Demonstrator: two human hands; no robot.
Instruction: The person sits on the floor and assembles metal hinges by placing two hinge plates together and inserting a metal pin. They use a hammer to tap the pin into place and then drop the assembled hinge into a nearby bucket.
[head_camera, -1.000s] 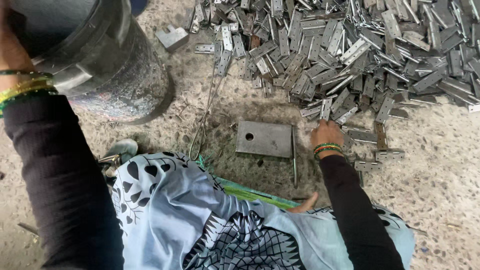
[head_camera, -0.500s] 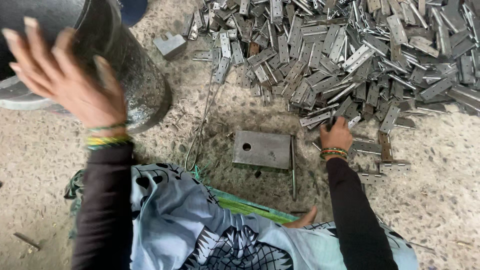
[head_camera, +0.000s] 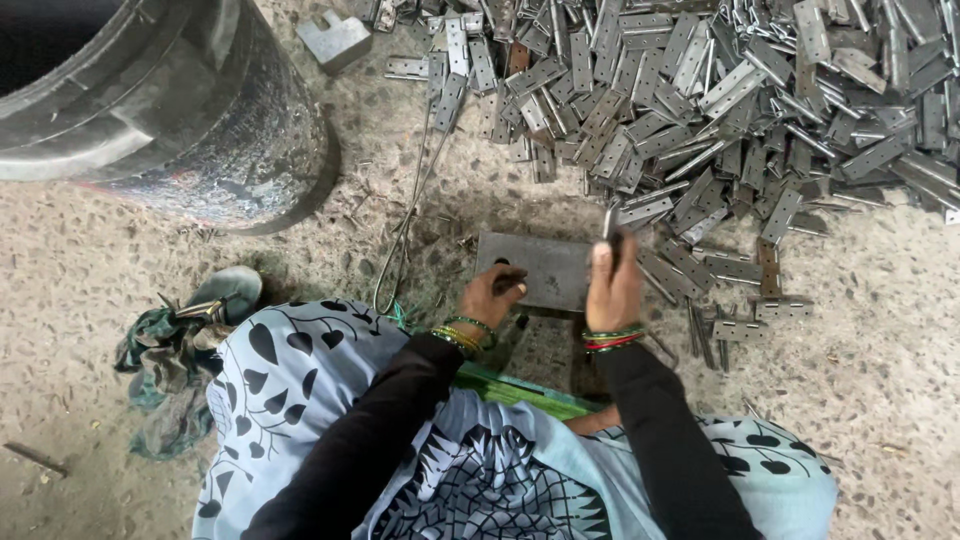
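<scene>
A flat grey metal block (head_camera: 545, 268) with a hole near its left end lies on the floor in front of me. My left hand (head_camera: 492, 294) rests on the block's left end, fingers curled at the hole. My right hand (head_camera: 612, 283) is over the block's right end and holds a small metal hinge (head_camera: 609, 222) upright between its fingers. A big heap of grey metal hinges (head_camera: 720, 90) spreads across the floor beyond the block.
A large dark metal drum (head_camera: 170, 100) stands at the upper left. A small metal block (head_camera: 334, 40) lies near it. Thin wire (head_camera: 405, 225) trails on the speckled floor. A sandal and crumpled cloth (head_camera: 185, 335) sit at my left.
My left hand has come down from the drum to the block's left end. My right hand has picked a hinge out of the heap and brought it over the block.
</scene>
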